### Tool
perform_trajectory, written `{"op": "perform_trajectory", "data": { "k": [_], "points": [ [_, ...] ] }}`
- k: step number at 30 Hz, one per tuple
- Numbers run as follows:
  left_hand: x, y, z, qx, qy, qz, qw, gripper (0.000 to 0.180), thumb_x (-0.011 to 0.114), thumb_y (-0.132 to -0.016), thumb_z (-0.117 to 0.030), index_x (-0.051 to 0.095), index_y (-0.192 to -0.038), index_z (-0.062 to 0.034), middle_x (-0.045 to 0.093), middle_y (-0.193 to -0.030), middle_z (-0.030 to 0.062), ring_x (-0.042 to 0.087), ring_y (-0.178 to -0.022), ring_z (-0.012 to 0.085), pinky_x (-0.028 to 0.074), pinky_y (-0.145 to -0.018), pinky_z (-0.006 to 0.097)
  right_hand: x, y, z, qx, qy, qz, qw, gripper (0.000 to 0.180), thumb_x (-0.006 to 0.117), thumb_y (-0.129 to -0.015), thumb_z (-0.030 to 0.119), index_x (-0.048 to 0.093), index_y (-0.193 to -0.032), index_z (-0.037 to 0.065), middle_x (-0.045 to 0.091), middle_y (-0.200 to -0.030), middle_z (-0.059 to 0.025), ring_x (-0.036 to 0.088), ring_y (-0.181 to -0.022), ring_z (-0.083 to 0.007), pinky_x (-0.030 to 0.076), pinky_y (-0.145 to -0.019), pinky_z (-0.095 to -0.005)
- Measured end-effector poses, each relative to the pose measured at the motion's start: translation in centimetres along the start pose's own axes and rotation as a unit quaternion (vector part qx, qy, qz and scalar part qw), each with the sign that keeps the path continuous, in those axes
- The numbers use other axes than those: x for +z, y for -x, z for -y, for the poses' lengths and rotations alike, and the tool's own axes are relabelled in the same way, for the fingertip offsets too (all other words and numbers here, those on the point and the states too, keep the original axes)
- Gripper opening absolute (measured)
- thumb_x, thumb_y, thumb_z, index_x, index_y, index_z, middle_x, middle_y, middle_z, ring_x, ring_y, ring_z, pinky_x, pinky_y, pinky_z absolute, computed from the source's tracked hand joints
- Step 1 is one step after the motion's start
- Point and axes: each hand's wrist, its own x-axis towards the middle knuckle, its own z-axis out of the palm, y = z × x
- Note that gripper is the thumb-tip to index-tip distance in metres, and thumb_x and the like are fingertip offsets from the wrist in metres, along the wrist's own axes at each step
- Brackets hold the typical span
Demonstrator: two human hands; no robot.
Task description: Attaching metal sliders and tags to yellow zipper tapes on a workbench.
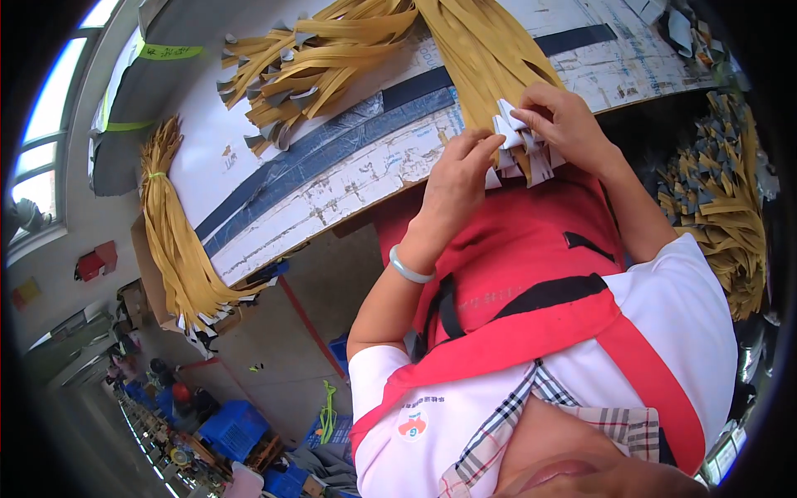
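Observation:
Near the table's front edge, a thick bundle of flat mustard-yellow straps (481, 62) lies lengthwise, its near ends covered with white tabs (505, 126). My left hand (458, 173) pinches one of these tabs from the left, thumb and forefinger close together. From the right, my right hand (564, 124) grips the same group of tabs, with its fingers bent and thumb against them. Several more white ends hang just below my fingers over the edge. Whether I hold one tab or more is too small to tell.
More yellow straps with grey ends (299, 75) lie further back on the worn white table (332, 199). A tied strap bundle (170, 232) hangs over the left end. A heap of grey-tipped straps (718, 207) is at the right. Blue crates (235, 430) stand on the floor.

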Motion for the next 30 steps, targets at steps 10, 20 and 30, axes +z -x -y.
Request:
{"op": "perform_trajectory", "data": {
  "k": [10,20,30],
  "points": [
    [1.4,-2.7,3.2,0.013,0.059,0.056,0.997,0.006,0.066,-0.080,-0.002,0.066,-0.086,-0.0019,0.063,-0.091,0.0144,0.063,-0.084,0.0378,0.053,-0.073,0.041,2.0,0.5,-2.0,0.011,-0.136,0.038,0.990,0.014,0.063,-0.096,0.012,0.061,-0.089,0.000,0.058,-0.080,-0.0018,0.056,-0.078,-0.0083,0.044,-0.070,-0.0244],
    [-1.7,-4.3,4.4,-0.075,0.214,-0.059,0.972,0.011,0.079,-0.079,-0.002,0.070,-0.085,-0.0024,0.067,-0.082,0.0007,0.061,-0.079,0.0085,0.050,-0.075,0.024,0.8,-4.2,-0.2,-0.097,-0.199,0.167,0.961,0.006,0.060,-0.096,0.009,0.060,-0.100,0.004,0.054,-0.099,-0.0023,0.054,-0.085,-0.0100,0.043,-0.077,-0.0242],
    [-3.5,-4.0,4.8,-0.230,0.512,0.013,0.827,0.017,0.075,-0.083,0.000,0.068,-0.099,-0.0004,0.070,-0.094,0.0045,0.066,-0.089,0.0117,0.052,-0.083,0.025,1.9,-5.2,-0.1,-0.044,-0.393,0.182,0.900,0.008,0.073,-0.088,0.011,0.067,-0.089,0.006,0.060,-0.090,0.0013,0.052,-0.066,-0.0039,0.041,-0.056,-0.0188]
  ]
}}
